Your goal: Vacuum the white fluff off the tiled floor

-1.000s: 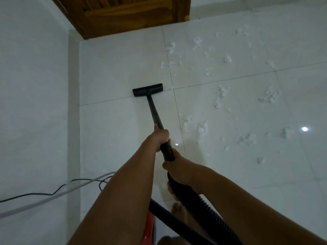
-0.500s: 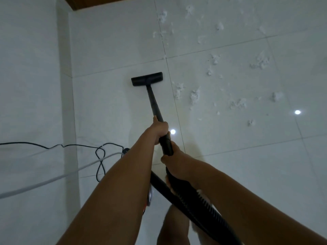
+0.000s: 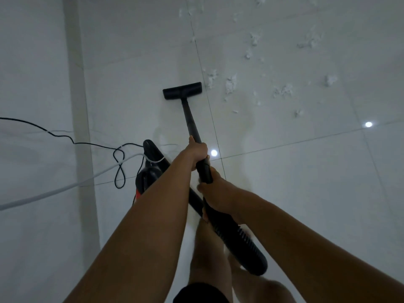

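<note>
We grip the vacuum wand [image 3: 189,119], fingers curled round it, left hand [image 3: 197,153] ahead of right hand [image 3: 215,191]; the nearest white fluff [image 3: 211,78] lies just right of its floor nozzle [image 3: 182,90], well ahead-right of our fingers.

Left arm [image 3: 153,215]: bare along all that shows, near edge to wrist.
Right arm [image 3: 306,232]: bare likewise, near right corner to wrist.
Left hand [image 3: 197,155]: bare.
Right hand [image 3: 215,193]: bare.
Shorts [image 3: 201,293]: black, plain, one leg hem at the near edge, centre.
Legs [image 3: 207,254]: bare below the shorts, dim and blurred.
</note>
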Demonstrator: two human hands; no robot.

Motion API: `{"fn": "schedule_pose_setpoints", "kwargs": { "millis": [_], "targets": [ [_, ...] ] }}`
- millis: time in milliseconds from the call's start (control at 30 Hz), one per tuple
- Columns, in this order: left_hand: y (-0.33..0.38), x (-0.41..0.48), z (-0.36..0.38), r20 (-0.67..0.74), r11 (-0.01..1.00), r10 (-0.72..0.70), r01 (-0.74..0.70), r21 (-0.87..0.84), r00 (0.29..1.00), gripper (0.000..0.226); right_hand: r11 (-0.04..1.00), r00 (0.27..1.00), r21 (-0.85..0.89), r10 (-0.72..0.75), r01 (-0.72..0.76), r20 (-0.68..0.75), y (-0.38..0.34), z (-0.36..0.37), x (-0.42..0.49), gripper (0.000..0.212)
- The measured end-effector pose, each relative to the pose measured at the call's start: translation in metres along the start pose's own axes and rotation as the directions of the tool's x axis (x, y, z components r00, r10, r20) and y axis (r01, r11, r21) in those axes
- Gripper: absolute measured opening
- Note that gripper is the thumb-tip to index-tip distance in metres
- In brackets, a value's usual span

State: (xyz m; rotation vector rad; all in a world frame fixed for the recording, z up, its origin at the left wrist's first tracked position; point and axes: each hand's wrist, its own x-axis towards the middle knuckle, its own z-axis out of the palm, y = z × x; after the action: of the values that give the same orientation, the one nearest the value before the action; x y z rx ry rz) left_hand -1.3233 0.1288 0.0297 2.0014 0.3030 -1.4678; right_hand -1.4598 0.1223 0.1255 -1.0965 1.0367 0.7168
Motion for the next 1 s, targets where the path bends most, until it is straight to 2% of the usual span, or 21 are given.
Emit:
{"fn": "schedule_pose_setpoints", "kwargs": {
  "millis": [200,300,400,467,667,1000],
  "targets": [
    [-0.057,-0.047,0.032,0.008,0.995,0.017,-0.017,0.101,1.0,0.078,0.994,0.996,0.08,-0.068,0.072,-0.05,0.069,0.021,-0.034,0.076],
    [-0.079,-0.06,0.046,0.02,0.994,-0.008,0.006,0.106,1.0,0.076,0.995,0.997,0.072,-0.073,0.075,-0.039,0.095,0.027,-0.061,0.073],
    [-0.098,-0.069,0.06,0.033,0.991,-0.017,0.013,0.131,0.999,0.077,0.996,0.992,-0.018,-0.089,0.088,-0.095,0.116,0.032,-0.076,0.067],
    [-0.105,-0.071,0.068,0.043,0.993,-0.017,0.012,0.12,0.999,0.074,0.997,0.991,-0.009,-0.073,0.073,-0.108,0.125,0.031,-0.08,0.062],
    [-0.106,-0.074,0.081,0.047,0.99,-0.003,-0.003,0.138,0.999,0.074,0.997,0.994,0.046,-0.049,0.054,-0.1,0.132,0.021,-0.088,0.057],
    [-0.089,-0.066,0.085,0.057,0.986,0.021,-0.03,0.165,0.998,0.074,0.997,0.993,0.016,-0.071,0.072,-0.09,0.12,0.007,-0.084,0.06]
  ]
}}
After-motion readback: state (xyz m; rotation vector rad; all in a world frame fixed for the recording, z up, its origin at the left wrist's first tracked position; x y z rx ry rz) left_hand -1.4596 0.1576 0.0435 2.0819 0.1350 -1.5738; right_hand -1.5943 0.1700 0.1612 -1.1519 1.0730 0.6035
